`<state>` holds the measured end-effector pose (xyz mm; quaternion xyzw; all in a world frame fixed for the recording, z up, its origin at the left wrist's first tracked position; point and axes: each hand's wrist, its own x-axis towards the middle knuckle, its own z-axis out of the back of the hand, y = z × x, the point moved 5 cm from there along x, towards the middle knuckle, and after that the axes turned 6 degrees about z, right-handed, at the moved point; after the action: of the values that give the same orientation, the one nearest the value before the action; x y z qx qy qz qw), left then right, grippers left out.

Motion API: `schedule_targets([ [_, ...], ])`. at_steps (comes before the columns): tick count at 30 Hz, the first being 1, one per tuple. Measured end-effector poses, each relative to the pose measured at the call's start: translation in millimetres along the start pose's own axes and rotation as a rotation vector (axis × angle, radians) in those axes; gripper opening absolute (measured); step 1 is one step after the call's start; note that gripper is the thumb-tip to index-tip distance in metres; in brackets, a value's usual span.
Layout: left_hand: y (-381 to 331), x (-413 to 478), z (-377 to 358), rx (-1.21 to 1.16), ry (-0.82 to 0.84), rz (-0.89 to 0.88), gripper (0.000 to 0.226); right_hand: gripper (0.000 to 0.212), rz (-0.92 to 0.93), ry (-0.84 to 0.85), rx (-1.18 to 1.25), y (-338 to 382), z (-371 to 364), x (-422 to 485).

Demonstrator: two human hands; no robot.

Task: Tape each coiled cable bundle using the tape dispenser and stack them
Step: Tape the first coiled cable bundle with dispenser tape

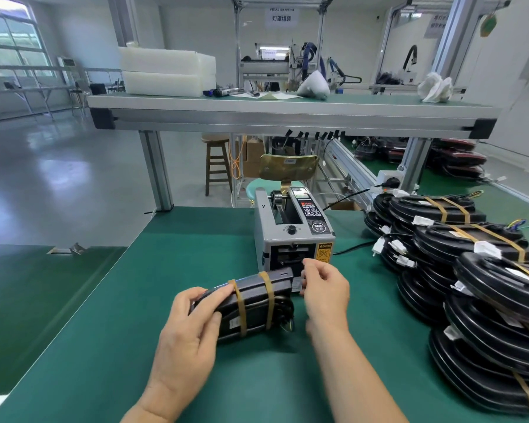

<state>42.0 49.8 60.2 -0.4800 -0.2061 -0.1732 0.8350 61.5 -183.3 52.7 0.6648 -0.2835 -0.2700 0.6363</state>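
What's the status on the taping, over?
Left hand grips the bundle, two tape bands on it. Right hand pinches a tape strip at the dispenser. Nothing in the way.

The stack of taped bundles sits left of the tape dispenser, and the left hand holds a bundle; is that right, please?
Not quite: the head view shows the stack of taped bundles right of the tape dispenser; the left hand does hold a bundle.
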Motion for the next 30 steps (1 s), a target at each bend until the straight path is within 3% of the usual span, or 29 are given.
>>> schedule_targets([
  [6,1,4,5,-0.020,0.082,0.032,0.050,0.015,-0.161,-0.019,0.078,-8,-12,16],
  [11,-4,7,-2,0.040,0.129,0.071,0.043,0.020,-0.215,-0.053,0.111,-9,-16,21],
  [16,-26,18,-2,0.264,0.111,-0.039,0.036,0.020,-0.196,-0.089,0.015,-7,-18,25],
  [20,-41,25,-10,0.431,0.104,-0.133,0.059,0.014,-0.159,-0.124,-0.067,-3,-21,29],
  [23,-47,29,-27,0.575,0.245,-0.198,0.082,0.016,-0.121,-0.130,-0.126,0,-21,27],
  [25,-52,32,-38,0.612,0.334,-0.216,0.077,0.013,-0.135,-0.134,-0.054,0,-20,22],
  [30,-53,39,-42,0.548,0.308,-0.178,0.062,0.022,-0.174,-0.056,0.335,6,-9,-8],
])
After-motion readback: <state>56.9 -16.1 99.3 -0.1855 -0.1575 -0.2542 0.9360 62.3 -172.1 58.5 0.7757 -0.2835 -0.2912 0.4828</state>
